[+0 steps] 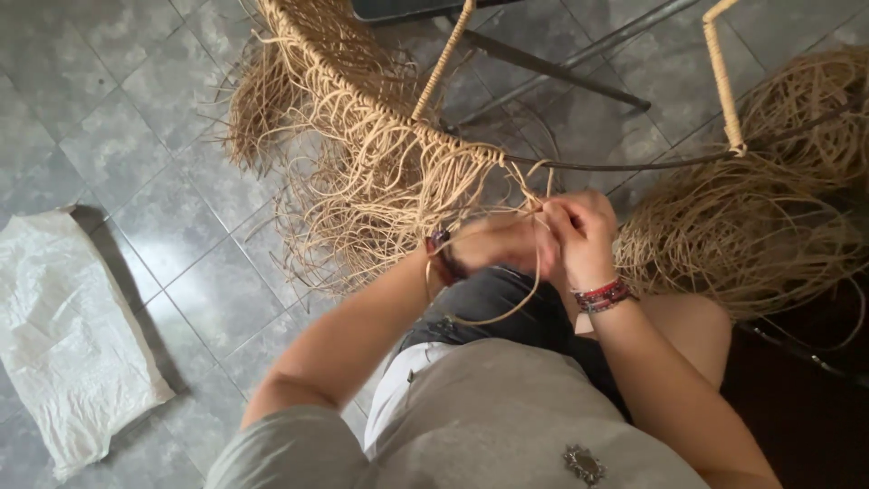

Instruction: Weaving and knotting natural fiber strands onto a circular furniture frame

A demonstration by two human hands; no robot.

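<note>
Below the frame rim (615,167), both hands' (552,237) grips pinch one rattan strand (507,312).

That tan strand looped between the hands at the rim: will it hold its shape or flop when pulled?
The strand bows in a smooth springy loop below the left hand and right hand, so probably flexible yet slightly stiff. Loose ends hanging off the rim curl and tangle, so it may snag. Likely very light.
</note>
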